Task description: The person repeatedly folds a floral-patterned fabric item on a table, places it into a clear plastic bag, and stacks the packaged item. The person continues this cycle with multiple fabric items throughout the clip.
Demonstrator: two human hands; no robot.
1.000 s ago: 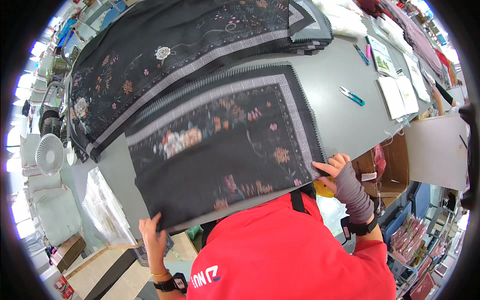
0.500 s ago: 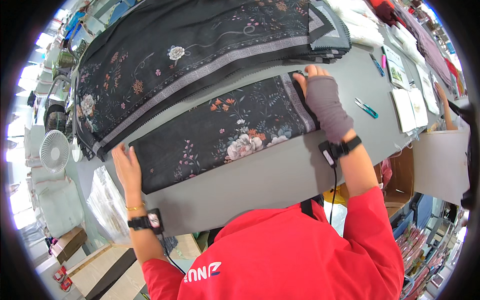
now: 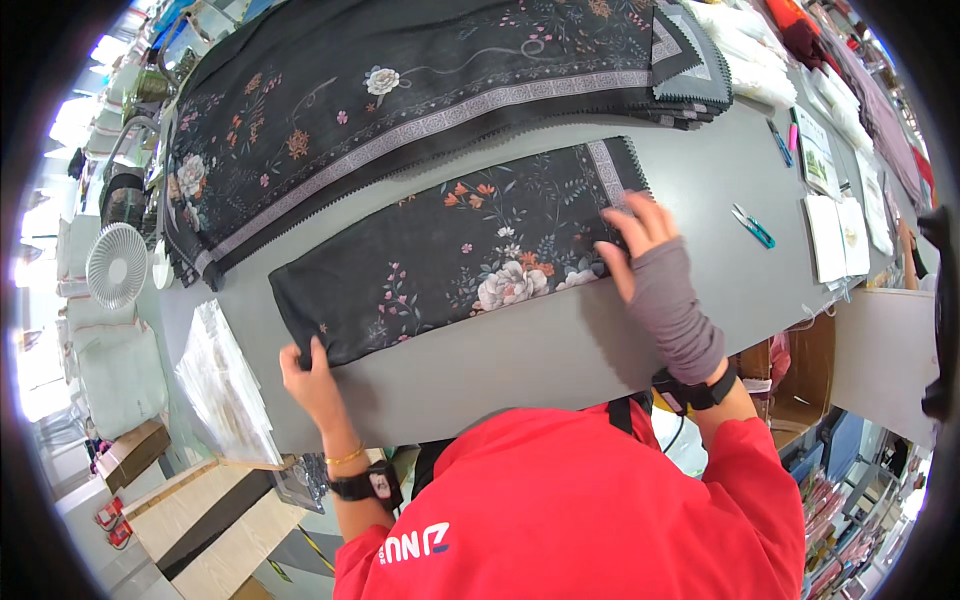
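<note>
A black floral cloth (image 3: 430,255), folded into a long strip, lies slanting across the grey table. At its near left corner my left hand (image 3: 315,385) pinches the edge between thumb and fingers, and the cloth dips there. Over the right end, by the pale patterned border band, my right hand (image 3: 645,245) is open, fingers spread and thumb apart. Whether its fingertips touch the cloth I cannot tell. A larger spread pile of the same black floral cloth (image 3: 420,85), with zigzag-cut edges, lies just beyond the strip.
Teal thread snips (image 3: 757,228) lie to the right, with an open notebook (image 3: 838,238), a pen (image 3: 780,143) and a pink marker (image 3: 793,137) near them. Clear plastic bags (image 3: 225,375) rest at the table's left edge. A white fan (image 3: 117,265) stands farther left.
My left hand has come from the strip's far left corner to its near left corner and taken hold. My right hand has drawn back toward me from the far right corner, its fingers spread.
</note>
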